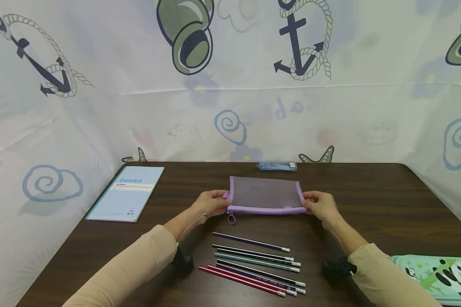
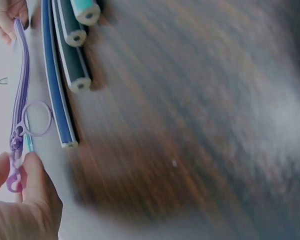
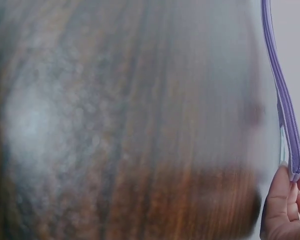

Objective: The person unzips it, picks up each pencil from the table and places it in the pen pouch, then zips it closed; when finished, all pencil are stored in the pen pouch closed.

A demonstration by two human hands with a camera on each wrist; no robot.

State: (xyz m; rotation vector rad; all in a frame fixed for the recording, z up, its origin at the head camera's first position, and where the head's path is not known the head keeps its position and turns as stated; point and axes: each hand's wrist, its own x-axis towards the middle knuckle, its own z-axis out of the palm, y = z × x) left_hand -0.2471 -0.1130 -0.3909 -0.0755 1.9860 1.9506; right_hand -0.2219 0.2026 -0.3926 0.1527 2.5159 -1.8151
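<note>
A purple-edged mesh pouch [image 1: 266, 194] is held at both ends above the dark table. The left hand [image 1: 210, 204] pinches its left end beside the zipper ring [image 1: 231, 218]; in the left wrist view this hand [image 2: 27, 200] grips the end near the zipper pull [image 2: 37, 119]. The right hand [image 1: 322, 205] pinches the right end, and in the right wrist view the fingers [image 3: 277, 195] hold the corner of the purple zipper edge [image 3: 285, 100]. Several pencils [image 1: 253, 253], dark, green and red, lie in front of the pouch, erasers to the right.
A light blue notebook [image 1: 128, 192] lies at the table's left. Behind the pouch, a small blue packet [image 1: 277, 166] sits near the back edge. A green panda case [image 1: 442, 275] is at the front right. Printed cloth [image 1: 230, 102] hangs behind the table.
</note>
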